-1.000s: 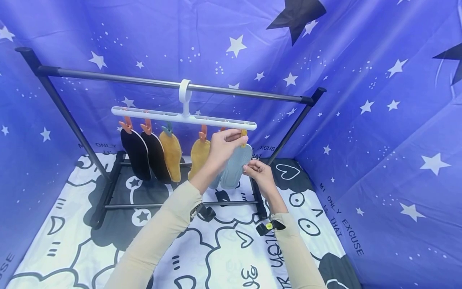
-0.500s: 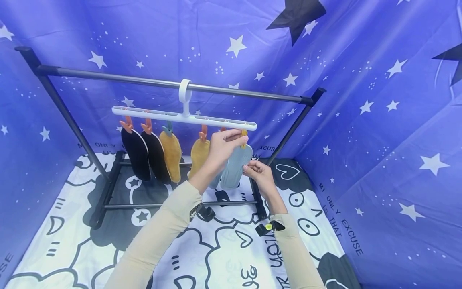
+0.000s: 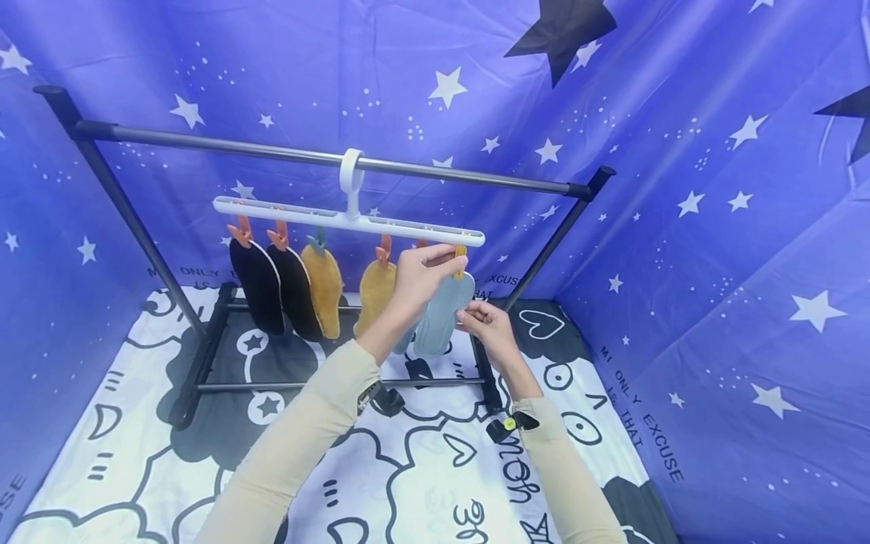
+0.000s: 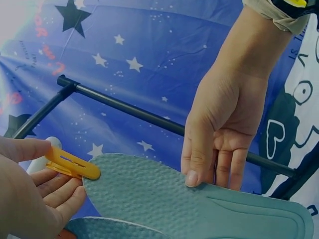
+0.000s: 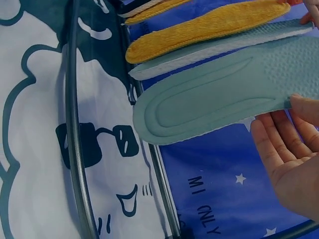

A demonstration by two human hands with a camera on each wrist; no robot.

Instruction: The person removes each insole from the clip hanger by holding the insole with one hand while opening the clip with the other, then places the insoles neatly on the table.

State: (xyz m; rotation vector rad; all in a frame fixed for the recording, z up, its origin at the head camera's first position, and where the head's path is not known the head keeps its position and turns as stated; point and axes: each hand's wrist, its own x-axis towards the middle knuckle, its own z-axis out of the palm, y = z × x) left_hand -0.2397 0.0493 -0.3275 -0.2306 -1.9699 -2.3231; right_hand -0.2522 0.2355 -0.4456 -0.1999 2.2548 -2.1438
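A grey-green insole (image 3: 443, 317) hangs at the right end of the white hanger (image 3: 299, 214), its top edge in a yellow clothespin (image 4: 75, 163). My left hand (image 3: 416, 276) pinches that clothespin between thumb and fingers. With thumb and fingertips, my right hand (image 3: 491, 331) holds the insole by its right edge. A second grey-green insole (image 5: 149, 68) hangs just behind, mostly hidden by my left hand in the head view. Further left are a yellow insole (image 3: 375, 291) on an orange clip, another yellow insole (image 3: 322, 283) on a teal clip, and two black insoles (image 3: 254, 283) on orange clips.
The hanger hooks over the top bar (image 3: 238, 147) of a black rack, whose lower bar (image 3: 251, 387) runs beneath the insoles. Under it lies a black-and-white patterned cloth (image 3: 381, 468). Blue star-printed fabric (image 3: 680, 227) stands behind and at both sides.
Both hands keep their hold on the clothespin and the insole. The hanger and the insoles on its left shift very slightly in the head view.
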